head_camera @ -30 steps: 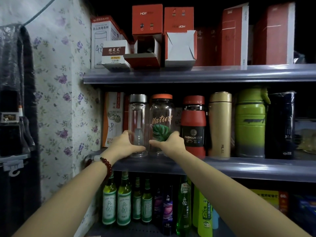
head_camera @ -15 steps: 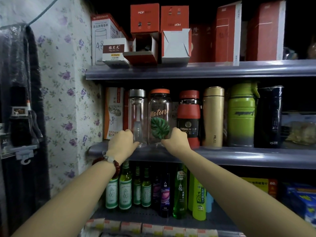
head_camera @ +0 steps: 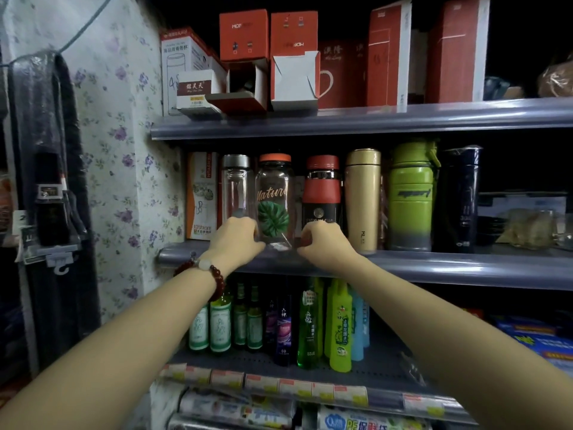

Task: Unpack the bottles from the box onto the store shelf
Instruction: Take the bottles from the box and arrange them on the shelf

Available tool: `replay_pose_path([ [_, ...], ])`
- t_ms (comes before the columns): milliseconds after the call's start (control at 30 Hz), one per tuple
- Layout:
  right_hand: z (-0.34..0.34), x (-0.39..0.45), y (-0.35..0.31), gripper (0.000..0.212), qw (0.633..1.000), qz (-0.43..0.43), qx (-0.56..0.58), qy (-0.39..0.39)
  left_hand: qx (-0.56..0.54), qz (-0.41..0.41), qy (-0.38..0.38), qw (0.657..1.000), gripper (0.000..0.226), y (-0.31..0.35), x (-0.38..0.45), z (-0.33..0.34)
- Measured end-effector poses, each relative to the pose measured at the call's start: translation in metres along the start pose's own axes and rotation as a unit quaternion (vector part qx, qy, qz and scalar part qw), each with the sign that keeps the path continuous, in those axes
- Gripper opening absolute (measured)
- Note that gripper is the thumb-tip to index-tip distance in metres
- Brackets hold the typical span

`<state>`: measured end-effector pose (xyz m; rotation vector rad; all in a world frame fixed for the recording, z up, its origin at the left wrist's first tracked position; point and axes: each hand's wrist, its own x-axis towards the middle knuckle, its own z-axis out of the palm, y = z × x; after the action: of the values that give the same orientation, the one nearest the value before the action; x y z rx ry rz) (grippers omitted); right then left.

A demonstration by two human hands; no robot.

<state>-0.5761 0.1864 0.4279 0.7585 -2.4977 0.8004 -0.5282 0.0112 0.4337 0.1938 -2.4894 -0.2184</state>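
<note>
So from your head cam: both your hands are down at the base of the clear "Nature" bottle [head_camera: 274,200], the one with the orange lid and the green leaf print, which stands upright near the front lip of the middle shelf [head_camera: 434,268]. Your left hand [head_camera: 237,235] has its fingers curled against the lower left of that bottle, and your right hand [head_camera: 322,242] is curled at the lower right with the fingertips bunched near the bottom edge; it looks like you're gripping it from both sides, though the exact contact on the right is hard to make out. The bottle looks empty, and so does the clear steel-capped bottle [head_camera: 237,187] just beside it on the left. Compared with a second ago, your left hand has come off that steel-capped bottle and moved over to the Nature one, and your right hand has dropped lower on it. Counting the row on that shelf: six bottles, i.e. the two clear ones, a red-and-black cup [head_camera: 322,193], a gold flask [head_camera: 362,197], a green sport bottle [head_camera: 410,197] and a dark flask [head_camera: 459,197]. On the top shelf, two open boxes [head_camera: 294,79] sit side by side; I can't tell what's inside.
</note>
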Motion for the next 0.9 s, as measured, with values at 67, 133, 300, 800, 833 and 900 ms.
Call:
replay_pose_path([
  [67, -0.008, -0.006, 0.013, 0.024, 1.0, 0.001, 0.0, -0.006, -0.023, -0.001, -0.003, 1.0, 0.03, 0.013, -0.004, -0.001],
  [133, -0.016, -0.011, 0.028, 0.028, 1.0, 0.0, 0.001, -0.011, -0.038, -0.011, -0.004, 0.999, 0.028, 0.025, -0.009, -0.001],
  [300, -0.032, -0.031, 0.068, 0.024, 1.0, -0.01, 0.018, -0.024, -0.064, -0.062, -0.014, 0.996, 0.022, 0.058, -0.032, 0.011],
  [800, 0.017, -0.105, 0.095, 0.029, 0.969, -0.092, 0.068, -0.221, -0.021, -0.295, -0.087, 0.951, 0.018, 0.069, -0.201, 0.048],
  [833, 0.024, -0.111, 0.087, 0.027, 0.966, -0.102, 0.07, -0.228, -0.023, -0.308, -0.09, 0.947, 0.018, 0.065, -0.213, 0.045],
  [900, 0.039, -0.121, 0.069, 0.027, 0.96, -0.122, 0.074, -0.242, -0.023, -0.33, -0.095, 0.939, 0.015, 0.053, -0.234, 0.039],
])
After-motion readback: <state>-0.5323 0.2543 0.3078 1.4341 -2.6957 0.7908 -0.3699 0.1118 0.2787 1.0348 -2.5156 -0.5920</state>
